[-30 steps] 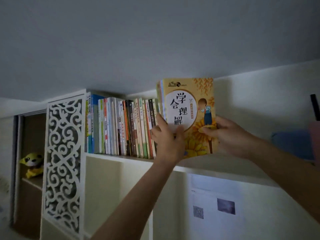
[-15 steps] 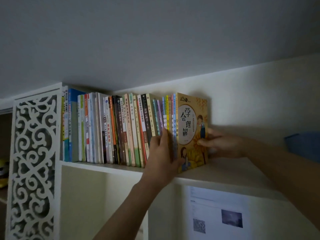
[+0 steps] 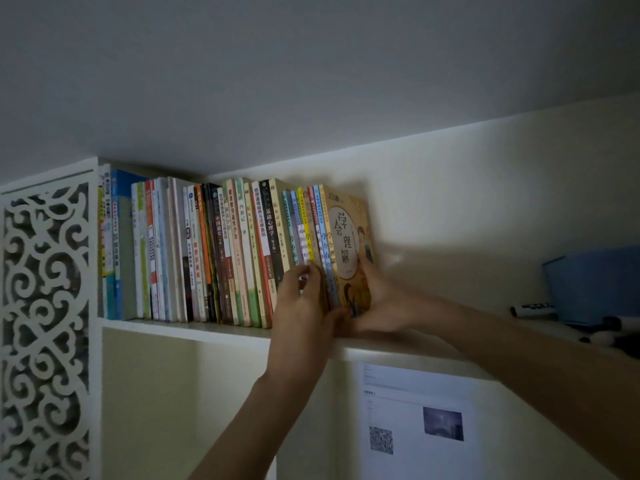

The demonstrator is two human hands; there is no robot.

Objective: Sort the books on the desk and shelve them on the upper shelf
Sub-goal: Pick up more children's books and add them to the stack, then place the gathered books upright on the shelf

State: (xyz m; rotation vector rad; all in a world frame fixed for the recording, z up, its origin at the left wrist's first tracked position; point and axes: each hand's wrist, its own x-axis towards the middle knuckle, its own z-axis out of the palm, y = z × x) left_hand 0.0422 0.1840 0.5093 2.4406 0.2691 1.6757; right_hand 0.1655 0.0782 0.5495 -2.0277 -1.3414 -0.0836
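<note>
**Both hands squaring up the last books on the top shelf**

Dim room, pale walls, grey ceiling close overhead. The upper shelf (image 3: 194, 330) is a white board running along the wall, with a white carved scrollwork panel (image 3: 45, 323) closing off its left end. Under the shelf a printed sheet (image 3: 415, 420) with a QR code and a small dark photo is stuck to the wall. Far right on the shelf sits a blue box (image 3: 595, 282), a small dark-and-white object just beside it that's too blurry to name, and something black and white cut off at the frame edge.

The row of books (image 3: 207, 251) stands upright, spines out, packed from the scrollwork panel to about mid-shelf. The lower spines at its right end are hidden behind the hands, and most spine text is too small or dark to read.

The yellow book (image 3: 349, 237) closes the row on the right, cover facing out: orange-yellow, a pale oval with big black Chinese characters, a cartoon child. It leans slightly and touches the thin coloured spines next to it.

The left hand (image 3: 304, 306) has its grip pressed against the thin spines, fingers bent. The right hand (image 3: 377, 299) is motion-blurred, palm flat on the yellow cover's lower part, so its grip reads as spread rather than pinching.
</note>
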